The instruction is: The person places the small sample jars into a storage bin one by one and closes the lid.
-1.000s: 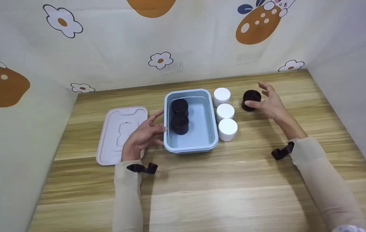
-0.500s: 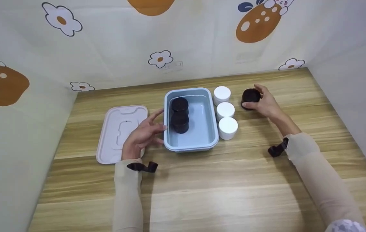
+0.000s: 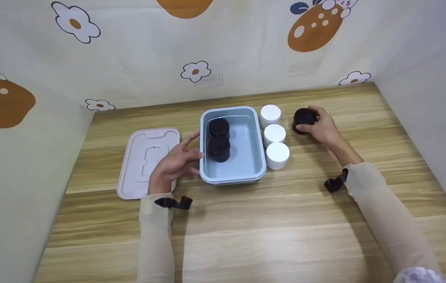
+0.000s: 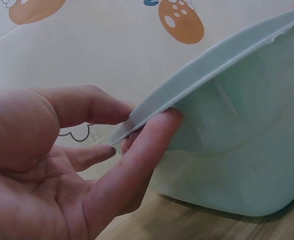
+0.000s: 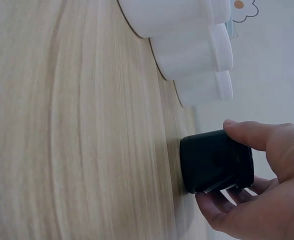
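Observation:
My left hand (image 3: 172, 165) pinches the left rim of a light blue plastic box (image 3: 242, 159), thumb on one side and fingers on the other. Two black jars (image 3: 219, 127) stand inside the box along its left wall. At the back right, my right hand (image 3: 325, 127) grips a third black jar (image 5: 212, 161), thumb on one side, fingertips on the opposite side. That jar is upright, with its base at the table surface in the right wrist view. Part of its side is hidden behind the fingers.
Three white jars (image 3: 278, 154) stand in a row along the box's right side, between it and the right hand. A pale flat lid (image 3: 132, 173) lies left of the box, partly under the left hand. Patterned curtain walls (image 3: 242, 51) border the wooden table (image 3: 254, 228).
My right hand has closed in on the black jar and its fingers now wrap it; the jar has shifted very slightly left. The left hand stays at the box rim.

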`<state>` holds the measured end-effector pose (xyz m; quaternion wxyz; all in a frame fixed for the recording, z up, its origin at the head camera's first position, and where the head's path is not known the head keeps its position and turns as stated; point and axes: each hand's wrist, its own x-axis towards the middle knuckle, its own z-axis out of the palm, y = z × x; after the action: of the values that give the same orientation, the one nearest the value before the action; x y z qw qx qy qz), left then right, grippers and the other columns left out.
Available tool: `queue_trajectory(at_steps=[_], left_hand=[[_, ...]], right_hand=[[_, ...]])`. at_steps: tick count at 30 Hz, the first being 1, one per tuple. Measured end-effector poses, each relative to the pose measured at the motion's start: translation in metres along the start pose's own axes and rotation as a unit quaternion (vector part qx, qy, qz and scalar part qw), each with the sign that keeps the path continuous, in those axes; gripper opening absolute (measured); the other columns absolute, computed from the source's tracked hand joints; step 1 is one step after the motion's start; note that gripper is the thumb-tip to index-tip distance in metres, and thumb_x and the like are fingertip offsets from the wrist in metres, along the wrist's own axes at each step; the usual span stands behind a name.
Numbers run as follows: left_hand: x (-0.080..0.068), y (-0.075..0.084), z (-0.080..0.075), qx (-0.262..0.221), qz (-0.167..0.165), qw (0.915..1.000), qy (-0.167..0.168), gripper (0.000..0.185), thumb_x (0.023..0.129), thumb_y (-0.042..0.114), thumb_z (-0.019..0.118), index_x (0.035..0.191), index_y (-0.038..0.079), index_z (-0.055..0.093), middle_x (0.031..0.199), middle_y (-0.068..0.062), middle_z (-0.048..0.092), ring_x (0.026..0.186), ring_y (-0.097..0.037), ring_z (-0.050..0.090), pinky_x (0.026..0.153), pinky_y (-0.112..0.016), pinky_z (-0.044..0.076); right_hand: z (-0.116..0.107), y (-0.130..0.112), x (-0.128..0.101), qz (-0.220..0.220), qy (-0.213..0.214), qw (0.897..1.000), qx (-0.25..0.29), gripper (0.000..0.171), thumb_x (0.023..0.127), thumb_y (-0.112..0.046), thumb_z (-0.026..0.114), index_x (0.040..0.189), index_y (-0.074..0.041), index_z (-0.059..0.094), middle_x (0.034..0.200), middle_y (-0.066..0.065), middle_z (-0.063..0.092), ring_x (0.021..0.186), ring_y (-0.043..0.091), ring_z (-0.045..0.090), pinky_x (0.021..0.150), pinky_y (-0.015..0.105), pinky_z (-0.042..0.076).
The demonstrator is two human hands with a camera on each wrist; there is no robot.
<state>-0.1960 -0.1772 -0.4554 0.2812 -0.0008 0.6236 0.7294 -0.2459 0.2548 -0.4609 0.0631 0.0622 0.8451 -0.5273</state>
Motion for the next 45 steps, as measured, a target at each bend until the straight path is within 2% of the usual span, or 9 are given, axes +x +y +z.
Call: queue_trajectory(at_steps=[6, 13, 18, 25, 32, 39, 45], left_hand=[[0.000, -0.001, -0.001, -0.001, 0.002, 1.0000, -0.004, 0.079, 0.094, -0.004, 0.058, 0.159, 0.023, 0.023, 0.079, -0.003, 0.062, 0.098, -0.021, 0.064, 0.055, -0.033, 0.064], [0.001, 0.000, 0.000, 0.002, 0.005, 1.0000, -0.008, 0.079, 0.094, -0.005, 0.058, 0.160, 0.021, 0.021, 0.088, -0.005, 0.065, 0.098, -0.021, 0.065, 0.054, -0.032, 0.064], [-0.001, 0.001, 0.001, 0.001, 0.004, 0.9999, -0.011, 0.079, 0.094, -0.004, 0.057, 0.160, 0.022, 0.020, 0.081, -0.003, 0.061, 0.093, -0.017, 0.064, 0.054, -0.031, 0.064], [0.000, 0.001, 0.000, 0.004, 0.002, 1.0000, -0.005, 0.079, 0.094, -0.004, 0.057, 0.160, 0.023, 0.022, 0.077, -0.002, 0.058, 0.091, -0.017, 0.064, 0.053, -0.031, 0.063], [0.000, 0.000, 0.001, -0.005, 0.008, 0.9999, -0.011, 0.080, 0.094, -0.005, 0.057, 0.160, 0.022, 0.021, 0.074, -0.001, 0.054, 0.088, -0.016, 0.064, 0.051, -0.029, 0.062], [-0.001, 0.001, 0.001, -0.009, 0.001, 0.9999, -0.012, 0.080, 0.094, -0.004, 0.057, 0.160, 0.024, 0.021, 0.073, -0.001, 0.053, 0.088, -0.015, 0.063, 0.052, -0.030, 0.063], [0.000, 0.001, 0.000, -0.002, -0.005, 1.0000, -0.004, 0.079, 0.094, -0.002, 0.058, 0.159, 0.026, 0.023, 0.071, 0.000, 0.048, 0.088, -0.016, 0.063, 0.053, -0.030, 0.063]], right_hand=[[0.000, -0.003, -0.003, -0.006, 0.005, 1.000, 0.002, 0.083, 0.088, -0.007, 0.073, 0.156, 0.000, 0.025, 0.157, 0.027, 0.032, 0.145, 0.038, 0.034, 0.124, 0.045, 0.034], [-0.001, -0.020, -0.013, -0.032, 0.019, 0.999, 0.018, 0.082, 0.086, -0.010, 0.077, 0.154, -0.003, 0.032, 0.153, 0.024, 0.041, 0.144, 0.036, 0.038, 0.123, 0.046, 0.033], [0.002, -0.035, -0.022, -0.058, 0.028, 0.997, 0.030, 0.079, 0.084, -0.009, 0.078, 0.152, -0.002, 0.037, 0.148, 0.024, 0.047, 0.140, 0.034, 0.041, 0.122, 0.048, 0.033], [0.011, -0.054, -0.035, -0.088, 0.036, 0.995, 0.029, 0.075, 0.082, -0.008, 0.080, 0.148, -0.003, 0.044, 0.145, 0.021, 0.053, 0.136, 0.029, 0.048, 0.115, 0.038, 0.041], [0.021, -0.076, -0.052, -0.122, 0.017, 0.991, 0.055, 0.075, 0.080, -0.001, 0.080, 0.147, -0.003, 0.045, 0.141, 0.017, 0.053, 0.129, 0.023, 0.051, 0.101, 0.022, 0.050], [0.032, -0.093, -0.070, -0.152, -0.014, 0.987, 0.056, 0.074, 0.081, -0.004, 0.081, 0.146, -0.005, 0.046, 0.140, 0.014, 0.052, 0.126, 0.021, 0.050, 0.102, 0.026, 0.047], [0.046, -0.104, -0.080, -0.178, -0.043, 0.981, 0.068, 0.075, 0.079, -0.001, 0.081, 0.145, -0.003, 0.046, 0.137, 0.015, 0.054, 0.120, 0.018, 0.052, 0.097, 0.021, 0.050]])
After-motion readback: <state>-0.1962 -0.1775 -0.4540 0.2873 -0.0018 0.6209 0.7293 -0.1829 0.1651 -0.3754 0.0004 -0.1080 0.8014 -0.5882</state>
